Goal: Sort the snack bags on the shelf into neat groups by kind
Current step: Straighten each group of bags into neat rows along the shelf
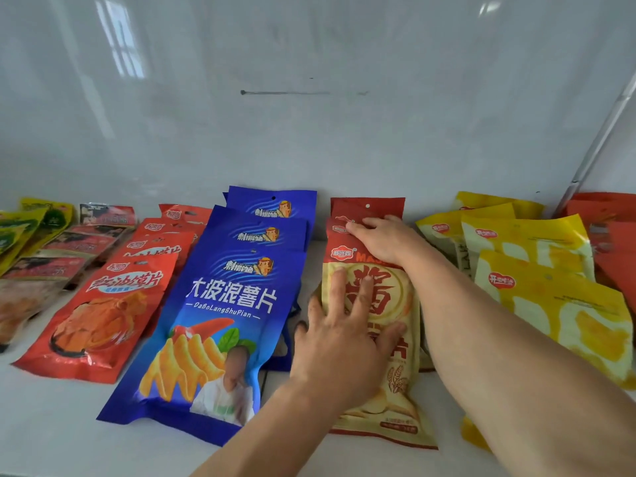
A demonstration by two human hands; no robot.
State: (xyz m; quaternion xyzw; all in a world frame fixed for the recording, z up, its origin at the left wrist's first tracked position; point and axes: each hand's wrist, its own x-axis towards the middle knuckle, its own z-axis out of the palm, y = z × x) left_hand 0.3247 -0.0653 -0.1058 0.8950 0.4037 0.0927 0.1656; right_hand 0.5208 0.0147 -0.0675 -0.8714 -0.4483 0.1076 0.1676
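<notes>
Both bare forearms reach forward from the lower edge of the view. The left hand (340,342) lies palm down, fingers spread and nearly straight, thumb out to its left. The right hand (382,241) is farther forward, just beyond the left fingertips, palm down with fingers pointing left and lightly bent. The right forearm runs back toward the lower right.

You face a glossy white back wall (309,132) that fills the upper half of your view. A dark, thin horizontal mark (285,93) crosses it near the middle, with a smaller speck just above. Soft window reflections (120,43) show at its upper left, and a fainter glint at upper right. A pale metal rod (599,142) slants down along the right edge. Below you, the white shelf surface (51,425) looks evenly lit.
</notes>
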